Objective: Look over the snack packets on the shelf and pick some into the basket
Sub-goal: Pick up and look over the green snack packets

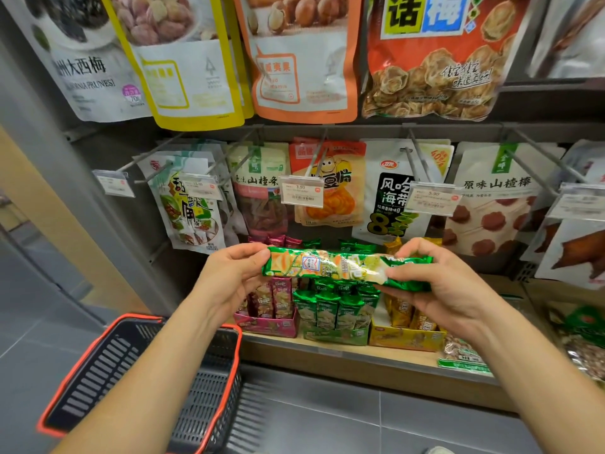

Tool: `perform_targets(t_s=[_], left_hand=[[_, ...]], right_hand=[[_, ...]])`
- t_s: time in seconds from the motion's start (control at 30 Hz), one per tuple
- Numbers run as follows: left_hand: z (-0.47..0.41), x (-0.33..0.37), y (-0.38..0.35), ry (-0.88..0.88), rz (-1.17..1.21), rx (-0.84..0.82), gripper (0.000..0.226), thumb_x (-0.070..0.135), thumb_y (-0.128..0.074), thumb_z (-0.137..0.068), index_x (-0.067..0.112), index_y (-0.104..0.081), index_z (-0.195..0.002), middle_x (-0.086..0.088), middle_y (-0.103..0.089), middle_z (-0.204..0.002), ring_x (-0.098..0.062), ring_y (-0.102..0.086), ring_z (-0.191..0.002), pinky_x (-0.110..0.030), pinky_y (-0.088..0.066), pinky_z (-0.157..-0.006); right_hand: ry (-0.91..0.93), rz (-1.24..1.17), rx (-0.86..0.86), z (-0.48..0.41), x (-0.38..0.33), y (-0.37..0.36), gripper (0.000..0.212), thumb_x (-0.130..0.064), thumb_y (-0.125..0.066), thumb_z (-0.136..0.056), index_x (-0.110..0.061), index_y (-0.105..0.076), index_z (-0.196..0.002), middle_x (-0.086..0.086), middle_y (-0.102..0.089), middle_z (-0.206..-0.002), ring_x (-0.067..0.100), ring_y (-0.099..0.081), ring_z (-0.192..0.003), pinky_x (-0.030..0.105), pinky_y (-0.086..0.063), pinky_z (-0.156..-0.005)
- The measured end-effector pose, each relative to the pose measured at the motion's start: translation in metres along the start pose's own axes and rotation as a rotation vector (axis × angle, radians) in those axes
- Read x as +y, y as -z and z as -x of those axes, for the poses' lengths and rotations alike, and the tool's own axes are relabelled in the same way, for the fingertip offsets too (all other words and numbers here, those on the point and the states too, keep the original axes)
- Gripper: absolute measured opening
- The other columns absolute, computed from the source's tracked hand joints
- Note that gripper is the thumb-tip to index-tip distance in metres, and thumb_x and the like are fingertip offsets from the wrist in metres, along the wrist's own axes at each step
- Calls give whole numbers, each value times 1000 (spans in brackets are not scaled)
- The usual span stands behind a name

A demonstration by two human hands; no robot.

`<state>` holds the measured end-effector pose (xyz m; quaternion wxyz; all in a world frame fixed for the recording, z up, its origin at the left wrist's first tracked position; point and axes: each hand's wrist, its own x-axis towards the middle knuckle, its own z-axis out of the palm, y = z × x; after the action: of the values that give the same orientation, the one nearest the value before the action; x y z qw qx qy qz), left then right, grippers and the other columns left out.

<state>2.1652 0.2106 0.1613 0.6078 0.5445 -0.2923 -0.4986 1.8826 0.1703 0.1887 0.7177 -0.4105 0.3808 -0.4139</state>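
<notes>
Green foil packet point(347, 268): held in air before shelf point(327, 353), long axis left-to-right, roughly level. Left end pinched by left hand point(229, 276); right end gripped by right hand point(438, 285), fingers curled round. Basket point(98, 362) low, leftward, under left forearm, well apart from packet. Left hand nearer basket; probable drop path down-left, right end freed first.

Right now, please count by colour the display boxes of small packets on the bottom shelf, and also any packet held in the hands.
Pink display box: 1
Green display box: 1
Yellow display box: 1
Green packet, held by left hand and right hand: 1
Total: 4
</notes>
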Motion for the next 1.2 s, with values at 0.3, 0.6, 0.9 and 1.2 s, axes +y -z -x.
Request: perform_targets(t_s=[0.3,0.6,0.9,1.2], left_hand=[[1,-1,0,-371,-1080,-16,30,20,-82,-75,32,-75,-101,5,-73,-83,1,-59,-54,-10,-44,-55],[-7,-22,-20,-601,-1369,11,12,27,-70,-86,16,-72,-90,0,-69,-70,-18,-63,-70,-31,-49,-67],[-31,-46,-22,-498,-1222,116,19,15,-69,-85,24,-52,-83,10,-57,-67,-19,-59,-69,-29,-41,-62],[-41,-80,-22,-193,-1369,-179,70,31,-65,-91,16,-31,-150,-3,-61,-132,-24,-57,-120,-36,-45,-100]], right_hand=[[171,104,-61,3,-3,-1,20,3,-72,-62,-12,-61,-66,21,-72,-104,37,-72,-90,35,-61,-67],[704,808,188,14,-5,-17,28,-21,-69,-86,-35,-61,-109,-17,-66,-89,5,-63,-83,22,-53,-68],[916,1052,172,8,13,-23,36,-3,-70,-85,-15,-66,-119,-6,-66,-111,0,-57,-107,5,-40,-95],[932,1059,217,-15,38,-42,32,-8,-74,-83,-12,-62,-112,-3,-67,-99,10,-61,-89,25,-52,-78]])
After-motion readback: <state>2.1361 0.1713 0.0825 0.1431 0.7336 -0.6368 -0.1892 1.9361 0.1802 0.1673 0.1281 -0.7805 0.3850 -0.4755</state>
